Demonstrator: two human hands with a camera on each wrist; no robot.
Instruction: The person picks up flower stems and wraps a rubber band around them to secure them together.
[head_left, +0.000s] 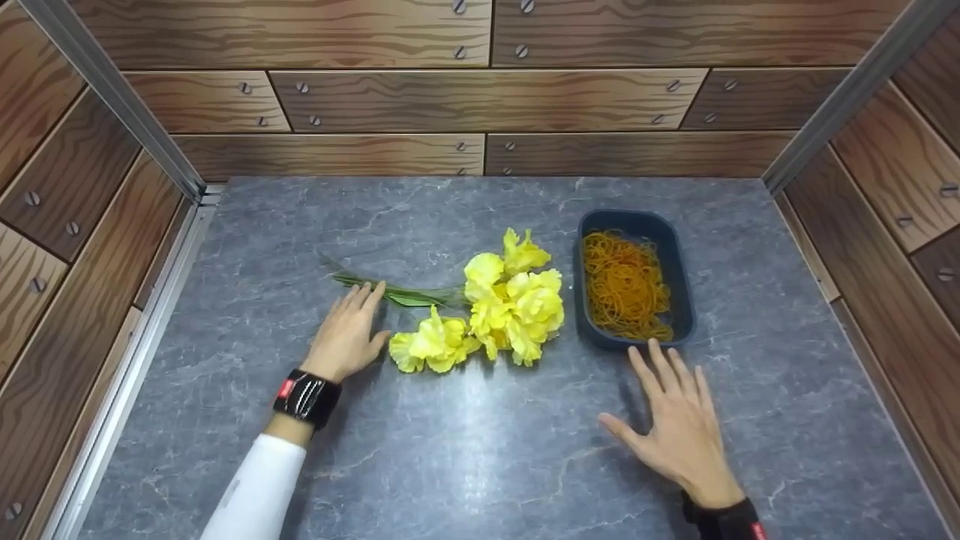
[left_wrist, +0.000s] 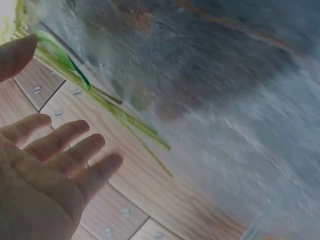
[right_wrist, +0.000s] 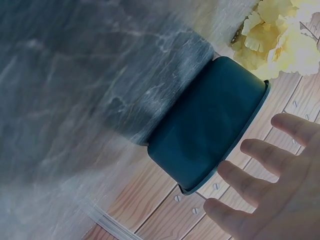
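Your right wrist view cropped the flowers [right_wrist: 277, 37] and hid what the box [right_wrist: 207, 125] held; the head view cropped your right wristband [head_left: 721, 517].

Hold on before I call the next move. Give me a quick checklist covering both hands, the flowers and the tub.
1. Left hand free: ok, its fingers are closed round nothing.
2. Right hand free: ok, spread and holding nothing.
3. Stems gripped: not ok, the left hand is near them without a grip.
4. Yellow blooms clear of the tub: ok, a strip of tabletop shows between.
5. Orange bands contained: ok, they lie inside the tub.
6. Right hand touching the tub's rim: cannot tell, fingertips are very close.
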